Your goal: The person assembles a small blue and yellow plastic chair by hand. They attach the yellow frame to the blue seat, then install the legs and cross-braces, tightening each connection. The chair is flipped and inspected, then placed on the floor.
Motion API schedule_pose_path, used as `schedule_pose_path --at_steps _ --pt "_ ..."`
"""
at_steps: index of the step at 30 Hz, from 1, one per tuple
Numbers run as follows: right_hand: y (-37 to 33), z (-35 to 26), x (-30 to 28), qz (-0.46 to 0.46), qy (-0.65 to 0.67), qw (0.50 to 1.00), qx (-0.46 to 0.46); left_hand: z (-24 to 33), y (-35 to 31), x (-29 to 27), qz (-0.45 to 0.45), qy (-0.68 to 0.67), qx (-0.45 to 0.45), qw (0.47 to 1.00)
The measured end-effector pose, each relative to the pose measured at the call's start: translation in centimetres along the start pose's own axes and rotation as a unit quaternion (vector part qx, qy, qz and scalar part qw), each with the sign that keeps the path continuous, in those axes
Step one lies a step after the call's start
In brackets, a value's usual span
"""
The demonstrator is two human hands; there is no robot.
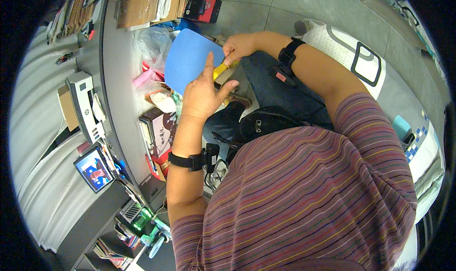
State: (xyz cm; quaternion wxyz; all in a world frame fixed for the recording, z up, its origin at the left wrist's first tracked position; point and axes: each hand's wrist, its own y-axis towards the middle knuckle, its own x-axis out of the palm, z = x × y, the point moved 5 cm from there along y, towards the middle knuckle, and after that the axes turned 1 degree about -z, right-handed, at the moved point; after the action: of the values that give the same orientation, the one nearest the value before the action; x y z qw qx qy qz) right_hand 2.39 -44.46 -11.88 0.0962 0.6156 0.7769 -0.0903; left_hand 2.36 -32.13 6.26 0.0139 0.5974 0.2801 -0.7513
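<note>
Pinching a slim yellow tool (220,72), right hand (241,45) closes thumb and fingers on its upper end, upper centre of frame. Left hand (202,96), thumb and forefinger spread wide, nothing seen in its grasp, overlaps the lower right edge of a blue rounded panel (186,57), left of upper centre. Contact there: cannot tell. Progress: handling looks under way; panel's visible face appears whole, no cut showing. Remainder: not readable from here.
</note>
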Motion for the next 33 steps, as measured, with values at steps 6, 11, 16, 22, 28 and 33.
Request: schedule_pose_path --at_steps 6,11,16,22,28,33 --pt "0.4 0.0 -0.1 -0.004 0.015 1.000 0.005 -0.1 0.0 0.1 0.024 -0.028 0.025 0.999" --pt "0.6 -0.2 -0.3 -0.010 -0.033 0.999 0.001 0.1 -0.2 -0.1 0.078 -0.054 0.068 0.993" --pt "-0.1 -0.3 0.0 0.003 -0.014 1.000 -0.010 0.4 -0.2 -0.3 0.111 -0.043 0.082 0.990" --pt "-2.1 0.4 -0.1 -0.021 0.077 0.997 -0.024 0.3 0.0 -0.2 0.098 -0.050 0.064 0.992" --pt "-3.0 1.3 -1.1 -0.004 0.085 0.996 -0.031 -0.4 1.1 0.3 -0.006 -0.164 -0.009 0.986" --pt "-3.4 0.4 -1.6 -0.045 0.056 0.997 -0.007 -0.7 2.2 0.8 -0.069 -0.147 -0.040 0.986"
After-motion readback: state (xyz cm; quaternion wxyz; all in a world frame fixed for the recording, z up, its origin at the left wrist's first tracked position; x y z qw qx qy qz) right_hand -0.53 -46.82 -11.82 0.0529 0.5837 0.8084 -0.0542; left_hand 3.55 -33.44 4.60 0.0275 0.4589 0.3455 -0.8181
